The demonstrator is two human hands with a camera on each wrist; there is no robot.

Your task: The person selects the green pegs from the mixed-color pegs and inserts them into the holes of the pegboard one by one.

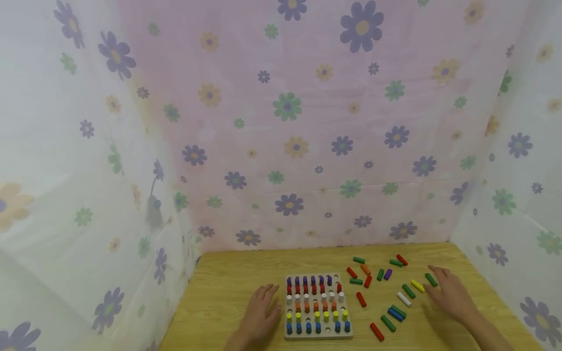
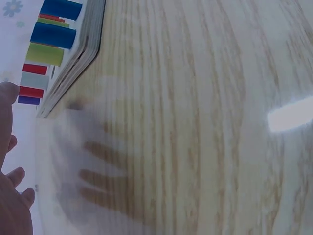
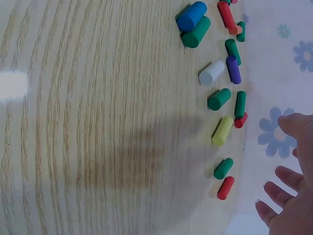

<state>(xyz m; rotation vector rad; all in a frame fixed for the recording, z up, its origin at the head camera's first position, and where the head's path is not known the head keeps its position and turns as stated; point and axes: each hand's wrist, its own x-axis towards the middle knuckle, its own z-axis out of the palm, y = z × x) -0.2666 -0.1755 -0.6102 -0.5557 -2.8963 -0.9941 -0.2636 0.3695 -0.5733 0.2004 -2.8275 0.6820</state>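
A pale pegboard (image 1: 318, 336) stands on the table with rows of upright pegs in purple, red, white, orange, yellow and blue. A few holes show, one in the front blue row. Close to the board's left side is my left hand (image 1: 259, 312), fingers extended and holding nothing. My right hand (image 1: 450, 295) hovers at the right, its fingers spread and empty. Just by its fingers lie a green peg (image 1: 431, 279) and a yellow peg (image 1: 418, 285). In the right wrist view a red peg (image 3: 226, 188) lies beside the green one.
Loose pegs lie scattered right of the board, among them a white peg (image 1: 404, 299), a purple peg (image 1: 388, 274), a blue peg (image 1: 395, 314) and several green and red ones. Flower-patterned sheets (image 1: 307, 165) enclose the wooden table (image 1: 219, 287) at the back and both sides.
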